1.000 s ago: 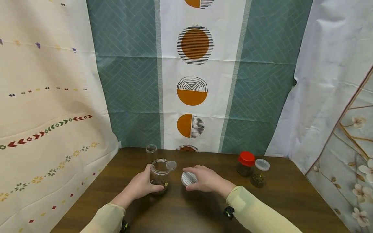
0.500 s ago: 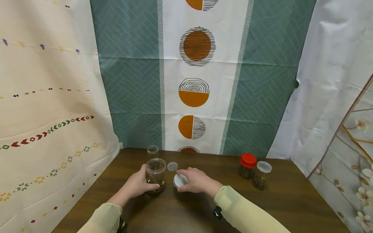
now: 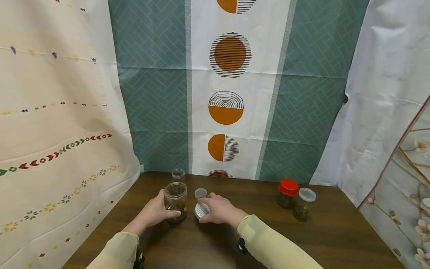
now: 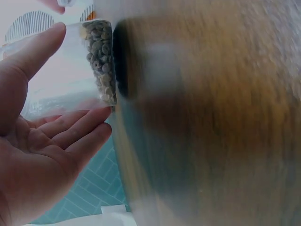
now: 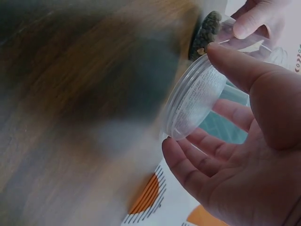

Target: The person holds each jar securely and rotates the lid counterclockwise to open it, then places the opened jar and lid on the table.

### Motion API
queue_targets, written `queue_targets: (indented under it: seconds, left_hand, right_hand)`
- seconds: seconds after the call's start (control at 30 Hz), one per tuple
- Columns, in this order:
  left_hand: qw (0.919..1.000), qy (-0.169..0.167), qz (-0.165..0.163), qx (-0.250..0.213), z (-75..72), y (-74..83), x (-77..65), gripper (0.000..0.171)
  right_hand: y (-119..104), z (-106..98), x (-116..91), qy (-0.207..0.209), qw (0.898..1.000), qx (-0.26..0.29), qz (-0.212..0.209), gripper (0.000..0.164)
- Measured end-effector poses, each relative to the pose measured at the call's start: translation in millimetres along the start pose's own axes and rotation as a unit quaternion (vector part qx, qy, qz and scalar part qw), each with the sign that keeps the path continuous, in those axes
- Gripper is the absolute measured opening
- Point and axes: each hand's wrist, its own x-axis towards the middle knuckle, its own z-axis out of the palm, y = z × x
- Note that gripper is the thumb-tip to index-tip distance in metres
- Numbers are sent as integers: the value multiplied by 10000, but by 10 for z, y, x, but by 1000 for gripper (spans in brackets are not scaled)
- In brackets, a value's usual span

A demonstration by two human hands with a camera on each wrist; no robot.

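Observation:
A clear jar [image 3: 175,192], with a layer of small brownish, bean-like pieces at its bottom, stands upright at the table's left. My left hand [image 3: 152,211] grips it from the left, thumb on the near side and fingers behind; the left wrist view shows the pieces [image 4: 100,61] through its wall. To the jar's right, my right hand [image 3: 221,210] holds a round clear lid [image 5: 197,96] by its edge between thumb and fingers. Fine print covers its upper face, and its ringed rim points down, close over the table. Lid and jar are apart.
Behind the held jar stands a smaller clear jar [image 3: 178,174] without a lid. A small translucent cap [image 3: 200,192] lies beyond the right hand. At the right stand a red-lidded jar [image 3: 288,188] and a pale-lidded jar [image 3: 306,196]. Patterned cloths hang around the wooden table [image 3: 255,201].
My left hand has shifted the jar leftward, so its rim no longer overlaps the small cap. My right hand has moved left with the lid, closer to the jar.

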Motion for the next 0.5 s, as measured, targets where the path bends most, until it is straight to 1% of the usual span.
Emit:
queue_targets:
  seconds: [0.13,0.3,0.5]
  left_hand:
    - [10000,24,-36,-10,-26,-4,0,77]
    - [10000,39,31,-18,-21,-35,7,75]
    - [10000,32,29,-71,-29,-64,8,78]
  right_hand:
    - [-12,43,43,41,9999,-92,-32,68]
    - [-46,113,106,105,9998,-186,-38,68]
    - [-107,173,165,143,9997,-196,4,67]
